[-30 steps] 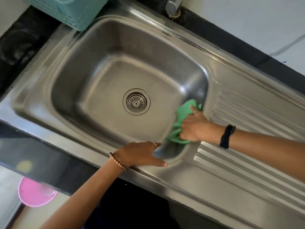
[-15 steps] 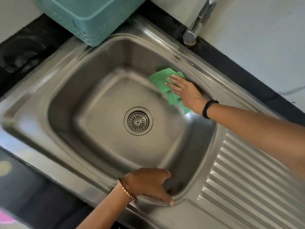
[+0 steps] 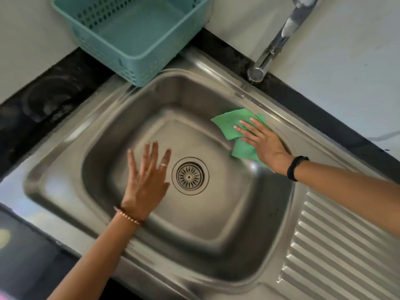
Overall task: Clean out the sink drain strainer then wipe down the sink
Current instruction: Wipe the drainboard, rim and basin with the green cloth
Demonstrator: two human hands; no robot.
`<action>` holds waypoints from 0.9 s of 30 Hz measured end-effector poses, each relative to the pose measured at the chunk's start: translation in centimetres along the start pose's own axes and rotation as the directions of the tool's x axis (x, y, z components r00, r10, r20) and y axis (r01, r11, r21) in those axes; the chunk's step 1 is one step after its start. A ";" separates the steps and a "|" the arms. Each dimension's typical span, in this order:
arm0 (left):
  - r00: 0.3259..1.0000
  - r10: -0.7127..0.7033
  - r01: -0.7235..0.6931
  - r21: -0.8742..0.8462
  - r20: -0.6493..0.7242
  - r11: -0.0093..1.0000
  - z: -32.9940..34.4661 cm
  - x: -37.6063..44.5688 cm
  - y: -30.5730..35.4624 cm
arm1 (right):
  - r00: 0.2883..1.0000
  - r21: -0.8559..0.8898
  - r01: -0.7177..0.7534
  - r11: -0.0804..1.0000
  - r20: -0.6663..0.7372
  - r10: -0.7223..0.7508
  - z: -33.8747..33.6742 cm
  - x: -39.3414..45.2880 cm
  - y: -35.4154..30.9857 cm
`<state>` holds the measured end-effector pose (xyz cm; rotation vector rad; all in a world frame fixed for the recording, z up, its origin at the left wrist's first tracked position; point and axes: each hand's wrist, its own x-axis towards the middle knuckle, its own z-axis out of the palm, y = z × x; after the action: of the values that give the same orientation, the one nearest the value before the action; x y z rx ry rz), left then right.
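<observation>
A stainless steel sink (image 3: 216,239) fills the view, with a round drain strainer (image 3: 190,176) set in the middle of its floor. My right hand (image 3: 263,143) lies flat on a green cloth (image 3: 231,124) and presses it against the basin's far right wall, near the corner. My left hand (image 3: 149,176) hovers over the basin floor just left of the strainer, fingers spread, holding nothing. A ring is on one finger and a bead bracelet on that wrist.
A teal plastic basket (image 3: 134,33) stands at the back left, overhanging the sink rim. The chrome tap (image 3: 279,40) rises at the back right. A ribbed drainboard (image 3: 346,245) lies to the right. Black countertop (image 3: 43,98) borders the sink.
My left hand has lifted off the near rim and moved into the basin beside the strainer. My right hand and cloth moved from the near right corner up to the far right wall.
</observation>
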<state>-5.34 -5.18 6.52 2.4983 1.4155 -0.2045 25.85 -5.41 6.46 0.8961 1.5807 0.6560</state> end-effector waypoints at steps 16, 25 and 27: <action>0.969 -0.189 0.180 -0.071 -0.157 0.981 -4.2 0.1 -6.1 | 0.924 0.216 -0.335 0.917 -0.113 0.364 -0.1 2.3 -2.1; 0.973 -0.074 0.068 -0.035 -0.219 0.997 -5.3 0.7 -8.7 | 0.735 0.349 -0.386 0.854 -0.443 0.514 -7.6 12.5 1.1; 0.972 -0.049 0.048 -0.011 -0.232 0.999 -4.9 0.6 -9.3 | 0.713 0.379 -0.378 0.844 -0.462 0.527 -9.3 15.3 0.8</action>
<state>-13.05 1.34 9.63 2.5525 1.5628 0.0855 15.96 8.26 0.51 1.4166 2.0074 1.1645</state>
